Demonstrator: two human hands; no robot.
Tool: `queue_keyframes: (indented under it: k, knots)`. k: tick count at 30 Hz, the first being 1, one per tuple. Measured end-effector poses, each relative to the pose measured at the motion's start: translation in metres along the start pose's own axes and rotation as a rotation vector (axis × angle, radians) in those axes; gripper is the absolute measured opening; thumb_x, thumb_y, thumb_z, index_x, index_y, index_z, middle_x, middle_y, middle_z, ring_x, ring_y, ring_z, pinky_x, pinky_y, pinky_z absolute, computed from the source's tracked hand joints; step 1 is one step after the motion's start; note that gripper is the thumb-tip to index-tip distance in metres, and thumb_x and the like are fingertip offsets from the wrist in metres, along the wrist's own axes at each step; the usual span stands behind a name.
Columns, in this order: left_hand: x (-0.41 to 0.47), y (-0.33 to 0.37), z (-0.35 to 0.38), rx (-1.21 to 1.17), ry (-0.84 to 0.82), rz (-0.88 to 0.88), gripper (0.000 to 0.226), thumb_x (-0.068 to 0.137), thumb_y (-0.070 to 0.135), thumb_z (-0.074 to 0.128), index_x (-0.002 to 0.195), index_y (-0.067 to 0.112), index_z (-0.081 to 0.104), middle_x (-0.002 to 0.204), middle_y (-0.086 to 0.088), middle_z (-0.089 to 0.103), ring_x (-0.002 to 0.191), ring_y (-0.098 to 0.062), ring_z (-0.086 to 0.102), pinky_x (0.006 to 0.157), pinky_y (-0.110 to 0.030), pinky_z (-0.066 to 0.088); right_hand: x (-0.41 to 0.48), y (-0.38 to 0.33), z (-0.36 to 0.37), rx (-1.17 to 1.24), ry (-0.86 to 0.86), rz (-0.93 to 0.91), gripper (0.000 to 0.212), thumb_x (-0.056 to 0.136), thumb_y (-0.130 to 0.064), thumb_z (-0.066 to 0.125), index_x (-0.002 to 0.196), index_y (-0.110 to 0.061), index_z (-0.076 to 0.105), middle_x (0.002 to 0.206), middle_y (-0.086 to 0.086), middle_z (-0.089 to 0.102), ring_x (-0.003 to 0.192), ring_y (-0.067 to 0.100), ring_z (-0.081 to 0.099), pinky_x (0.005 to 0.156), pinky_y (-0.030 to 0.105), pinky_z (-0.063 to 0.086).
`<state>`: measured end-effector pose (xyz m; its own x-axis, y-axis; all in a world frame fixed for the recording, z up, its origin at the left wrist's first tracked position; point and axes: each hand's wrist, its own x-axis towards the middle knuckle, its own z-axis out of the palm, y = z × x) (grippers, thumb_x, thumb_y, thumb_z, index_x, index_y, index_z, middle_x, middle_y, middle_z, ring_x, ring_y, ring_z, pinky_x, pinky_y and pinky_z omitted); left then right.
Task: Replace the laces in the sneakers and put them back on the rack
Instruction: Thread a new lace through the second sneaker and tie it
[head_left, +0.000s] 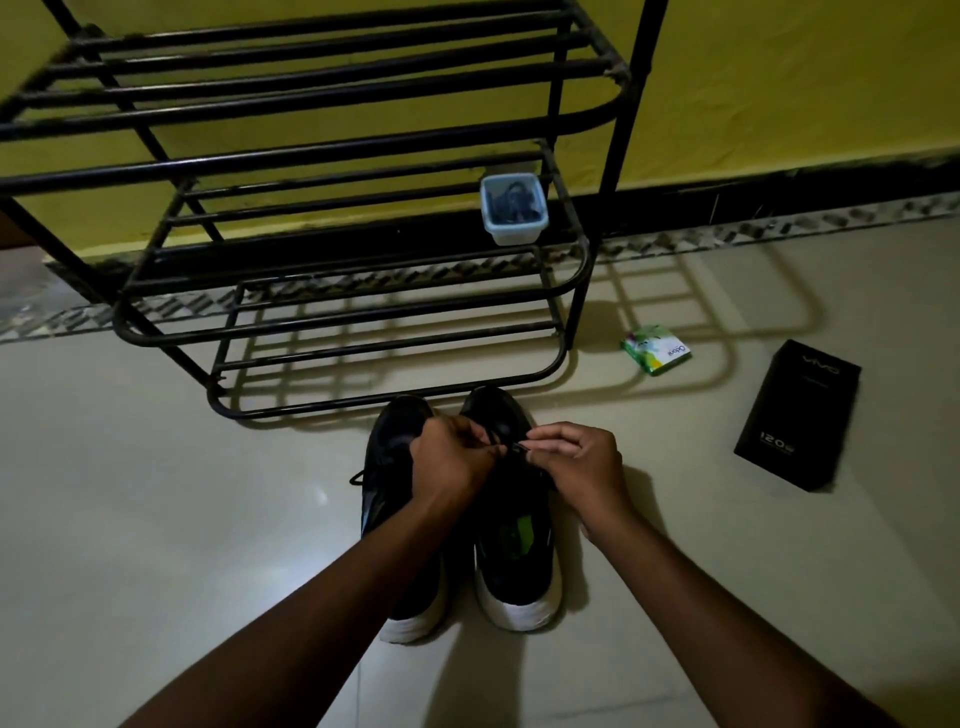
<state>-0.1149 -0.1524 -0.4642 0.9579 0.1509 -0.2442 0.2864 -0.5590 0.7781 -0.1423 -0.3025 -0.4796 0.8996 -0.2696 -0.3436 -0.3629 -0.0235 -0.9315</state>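
On the floor just near of a black rack (311, 158), 2 sneakers stand with toes pointing far. The left sneaker (387, 467) waits. Over the right sneaker (514, 571), the left hand (452, 460) and right hand (579, 457) each keep a pinching grip on a black lace (511, 448), which runs left to right between them, across the shoe's near-far length.

Two sneakers (387, 467) (511, 566), one rack (311, 158), two boxes (655, 349) (797, 415), one tub (513, 208).
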Motion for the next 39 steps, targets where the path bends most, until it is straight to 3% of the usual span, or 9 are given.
queue_keyframes:
  k: [10,16,23,28,36,39]
  knots:
    - [0.002,0.001,0.005,-0.012,0.022,-0.037,0.023,0.074,0.027,0.089,0.067,0.020,0.069,0.072,0.006,0.073,0.076,-0.011,0.071,0.073,-0.029,0.060,-0.001,0.001,0.000,0.022,-0.009,-0.014,0.020,0.079,0.007,0.073,0.088,-0.011,0.075,0.081,0.001,0.077,0.079,0.010,0.075,0.070,0.019,0.056]
    - [-0.001,-0.004,0.007,0.040,0.018,0.057,0.022,0.075,0.030,0.088,0.069,0.025,0.067,0.071,0.011,0.072,0.077,-0.008,0.071,0.074,-0.034,0.061,0.000,0.000,0.001,0.012,0.005,-0.012,0.019,0.079,0.005,0.074,0.088,-0.011,0.075,0.080,0.001,0.077,0.079,0.010,0.075,0.075,0.023,0.058]
    - [-0.004,-0.005,0.010,0.058,0.057,0.098,0.021,0.078,0.027,0.086,0.070,0.025,0.065,0.070,0.010,0.070,0.075,-0.008,0.070,0.068,-0.028,0.057,0.001,0.003,0.002,0.002,0.006,-0.025,0.018,0.079,0.005,0.075,0.087,-0.011,0.075,0.078,0.001,0.077,0.078,0.011,0.075,0.077,0.025,0.058]
    - [-0.004,-0.004,0.009,0.073,0.035,0.124,0.024,0.078,0.025,0.086,0.085,0.028,0.063,0.078,0.011,0.071,0.074,-0.002,0.069,0.071,-0.029,0.059,0.006,0.004,0.003,-0.023,0.039,-0.055,0.011,0.080,-0.003,0.078,0.085,-0.013,0.076,0.074,-0.001,0.076,0.074,0.013,0.074,0.074,0.028,0.060]
    - [-0.003,-0.005,0.008,0.088,0.016,0.123,0.030,0.076,0.021,0.088,0.098,0.024,0.068,0.087,0.008,0.074,0.080,-0.006,0.071,0.075,-0.033,0.062,0.016,-0.003,0.003,-0.350,-0.075,-0.292,0.030,0.079,0.008,0.071,0.094,-0.018,0.072,0.074,-0.007,0.072,0.074,0.001,0.069,0.073,0.017,0.053]
    - [-0.006,-0.002,0.007,0.097,0.024,0.152,0.037,0.076,0.018,0.087,0.108,0.020,0.067,0.090,0.011,0.069,0.085,-0.008,0.070,0.073,-0.023,0.058,0.016,-0.004,0.005,-0.414,-0.033,-0.396,0.037,0.079,0.008,0.068,0.100,-0.021,0.068,0.075,-0.009,0.068,0.079,0.004,0.067,0.076,0.020,0.054]
